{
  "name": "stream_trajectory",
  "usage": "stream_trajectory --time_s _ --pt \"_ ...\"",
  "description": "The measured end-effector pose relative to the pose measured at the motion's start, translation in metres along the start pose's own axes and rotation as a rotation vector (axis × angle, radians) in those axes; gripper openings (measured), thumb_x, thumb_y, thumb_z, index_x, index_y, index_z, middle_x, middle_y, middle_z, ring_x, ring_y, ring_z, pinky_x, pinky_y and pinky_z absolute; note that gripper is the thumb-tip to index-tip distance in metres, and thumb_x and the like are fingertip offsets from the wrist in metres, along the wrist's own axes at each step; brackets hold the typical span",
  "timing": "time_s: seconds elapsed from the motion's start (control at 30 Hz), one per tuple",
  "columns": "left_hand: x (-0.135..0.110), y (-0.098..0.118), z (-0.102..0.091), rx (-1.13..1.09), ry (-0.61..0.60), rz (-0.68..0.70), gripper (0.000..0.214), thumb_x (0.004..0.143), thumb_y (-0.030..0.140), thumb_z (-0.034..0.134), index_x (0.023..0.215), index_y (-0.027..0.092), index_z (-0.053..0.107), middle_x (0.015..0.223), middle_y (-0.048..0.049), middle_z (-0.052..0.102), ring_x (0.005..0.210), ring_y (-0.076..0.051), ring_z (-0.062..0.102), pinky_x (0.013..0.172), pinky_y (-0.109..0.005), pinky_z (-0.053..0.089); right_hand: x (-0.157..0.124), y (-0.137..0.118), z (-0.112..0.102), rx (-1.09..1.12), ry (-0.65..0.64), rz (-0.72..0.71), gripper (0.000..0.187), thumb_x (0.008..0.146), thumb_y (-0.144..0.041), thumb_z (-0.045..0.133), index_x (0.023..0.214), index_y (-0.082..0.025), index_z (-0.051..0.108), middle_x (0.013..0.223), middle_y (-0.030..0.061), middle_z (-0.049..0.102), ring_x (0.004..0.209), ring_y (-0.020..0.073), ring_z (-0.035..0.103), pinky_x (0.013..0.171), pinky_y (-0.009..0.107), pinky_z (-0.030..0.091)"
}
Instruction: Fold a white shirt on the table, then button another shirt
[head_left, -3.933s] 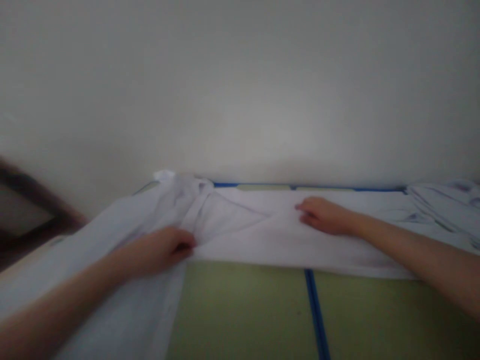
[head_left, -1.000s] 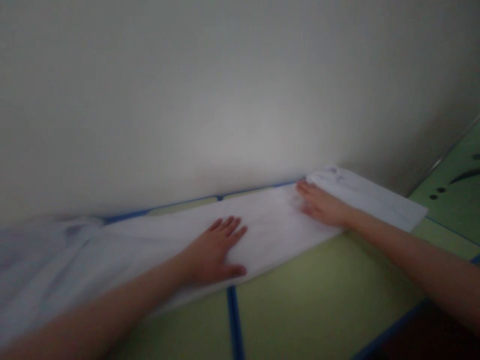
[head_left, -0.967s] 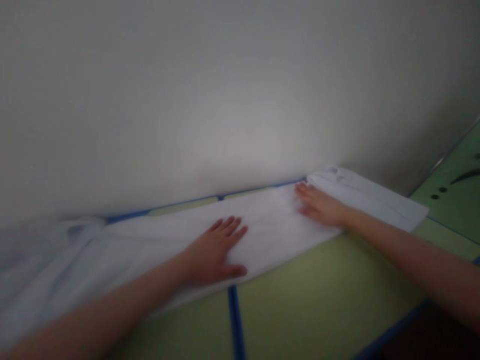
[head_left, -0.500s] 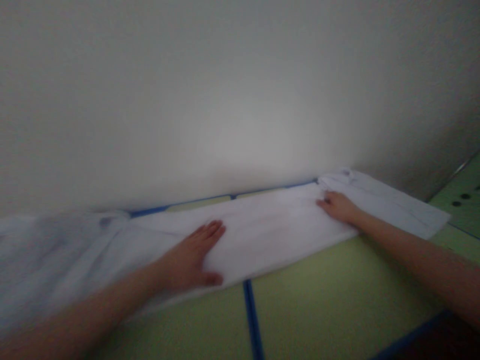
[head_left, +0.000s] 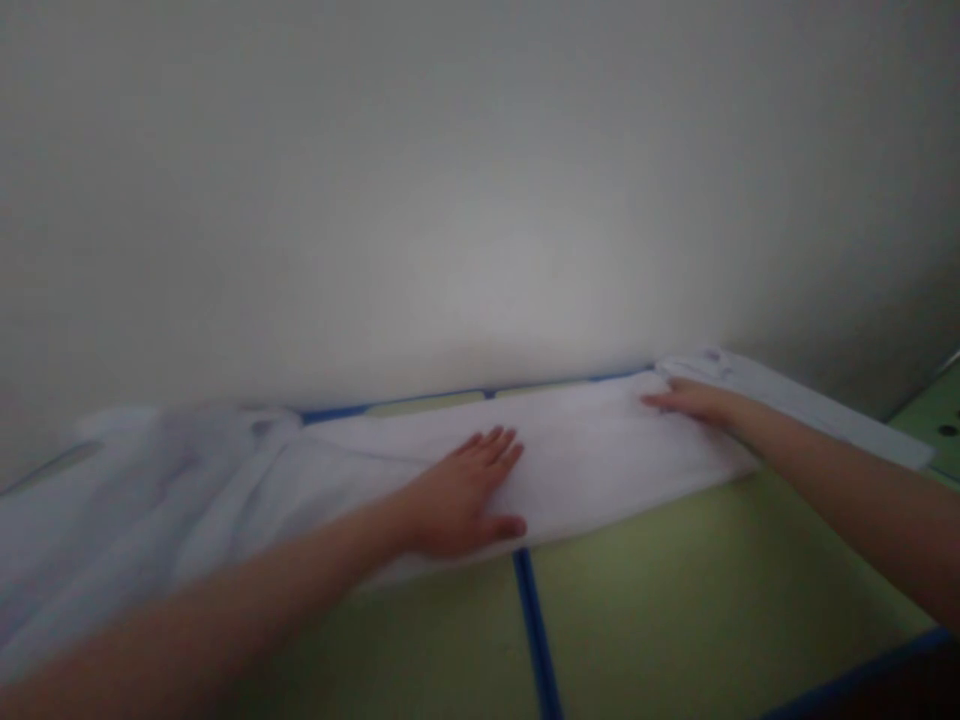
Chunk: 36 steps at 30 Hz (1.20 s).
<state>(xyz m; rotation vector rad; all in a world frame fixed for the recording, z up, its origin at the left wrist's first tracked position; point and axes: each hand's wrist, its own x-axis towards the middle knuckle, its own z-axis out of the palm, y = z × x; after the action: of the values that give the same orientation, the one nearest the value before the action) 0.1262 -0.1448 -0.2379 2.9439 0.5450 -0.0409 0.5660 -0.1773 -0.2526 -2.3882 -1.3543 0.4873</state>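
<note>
Left hand [head_left: 459, 505] spread flat on white cloth [head_left: 589, 470], right hand [head_left: 697, 402] farther along (grip unclear), green mat [head_left: 645, 590] beneath

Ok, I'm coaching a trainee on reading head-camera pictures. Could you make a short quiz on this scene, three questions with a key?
1. Which sits lower in the picture, the left hand or the right hand?
2. True or false: a blue strip runs along the green surface, on the near side of the white cloth.
3. Where is the white cloth more bunched?
A) Between the hands
B) Toward the picture's left edge

Key: 1. The left hand. 2. True. 3. B.
</note>
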Motion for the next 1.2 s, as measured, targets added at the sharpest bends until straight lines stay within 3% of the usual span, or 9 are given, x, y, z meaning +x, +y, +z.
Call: stream_trajectory --time_s 0.1,0.23,0.43,0.5,0.67,0.77,0.97,1.07,1.2 --pt "0.025 0.019 0.006 -0.016 0.011 0.045 0.084 0.08 0.069 0.027 0.145 0.017 0.01 0.15 -0.011 0.003 0.138 -0.026 0.001 0.111 -0.041 0.006 0.001 0.001 -0.01 0.083 -0.109 0.021 0.083 0.059 -0.059 0.066 0.126 -0.012 0.049 0.129 0.0196 0.047 0.111 0.0301 0.052 0.089 0.038 0.045" --pt "0.045 0.026 0.024 -0.023 0.011 0.014 0.094 0.074 0.076 0.028 0.144 0.015 0.014 0.149 -0.0151 0.008 0.137 -0.031 0.005 0.11 -0.046 0.006 0.001 0.003 -0.018 0.189 -0.215 0.097 0.077 0.056 -0.046 0.073 0.122 -0.013 0.052 0.127 0.0219 0.048 0.107 0.0289 0.055 0.085 0.034 0.048" --pt "0.045 0.024 0.03 -0.025 0.036 0.014 0.101 0.068 0.081 0.025 0.144 0.015 0.016 0.15 -0.014 0.011 0.137 -0.031 0.008 0.11 -0.045 0.007 -0.013 -0.007 -0.015 0.583 -0.455 0.022 0.069 0.064 -0.033 0.067 0.128 -0.022 0.041 0.12 0.0173 0.056 0.093 0.0244 0.063 0.074 0.033 0.051" --pt "0.041 0.022 0.026 -0.023 0.032 0.015 0.102 0.068 0.082 0.025 0.144 0.014 0.016 0.149 -0.0142 0.012 0.137 -0.031 0.009 0.11 -0.043 0.008 -0.017 -0.012 -0.012 0.612 -0.483 0.02 0.067 0.066 -0.03 0.065 0.128 -0.023 0.039 0.116 0.0167 0.058 0.087 0.0233 0.065 0.072 0.033 0.051" --pt "0.022 0.006 0.016 0.031 0.027 -0.001 0.109 0.06 0.086 0.03 0.144 0.016 0.017 0.149 -0.0153 0.011 0.137 -0.032 0.009 0.11 -0.045 0.006 -0.014 -0.02 -0.011 0.5 -0.457 -0.105 0.065 0.064 -0.023 0.068 0.124 -0.02 0.043 0.113 0.0139 0.06 0.092 0.0204 0.063 0.077 0.028 0.05" --pt "0.013 -0.002 0.017 0.038 0.015 -0.025 0.106 0.062 0.085 0.029 0.144 0.019 0.016 0.149 -0.0141 0.011 0.137 -0.032 0.009 0.11 -0.046 0.007 -0.004 -0.021 -0.015 0.431 -0.439 -0.189 0.068 0.059 -0.021 0.07 0.122 -0.02 0.044 0.112 0.0115 0.061 0.095 0.022 0.062 0.08 0.03 0.051" --pt "0.02 0.002 0.029 0.038 0.05 -0.056 0.11 0.059 0.087 0.028 0.144 0.02 0.014 0.15 -0.0133 0.009 0.137 -0.034 0.004 0.109 -0.048 0.005 0.005 -0.027 -0.035 0.39 -0.33 -0.229 0.065 0.059 -0.02 0.07 0.121 -0.02 0.048 0.112 0.0114 0.062 0.092 0.0216 0.063 0.077 0.029 0.051" --pt "0.034 0.008 0.033 0.029 0.054 -0.053 0.115 0.055 0.089 0.027 0.144 0.018 0.013 0.15 -0.015 0.008 0.136 -0.036 0.002 0.108 -0.051 0.003 -0.006 -0.048 -0.053 0.375 -0.293 -0.241 0.057 0.062 -0.014 0.067 0.118 -0.016 0.053 0.114 0.0157 0.06 0.088 0.0184 0.063 0.075 0.024 0.048" --pt "0.05 0.019 0.037 0.01 0.074 -0.063 0.123 0.05 0.091 0.029 0.144 0.014 0.012 0.149 -0.02 0.005 0.135 -0.04 0.0 0.107 -0.055 0.002 -0.032 -0.106 -0.077 0.227 -0.169 -0.183 0.043 0.068 -0.005 0.057 0.112 -0.003 0.057 0.11 0.0244 0.059 0.079 0.0131 0.063 0.069 0.021 0.043"
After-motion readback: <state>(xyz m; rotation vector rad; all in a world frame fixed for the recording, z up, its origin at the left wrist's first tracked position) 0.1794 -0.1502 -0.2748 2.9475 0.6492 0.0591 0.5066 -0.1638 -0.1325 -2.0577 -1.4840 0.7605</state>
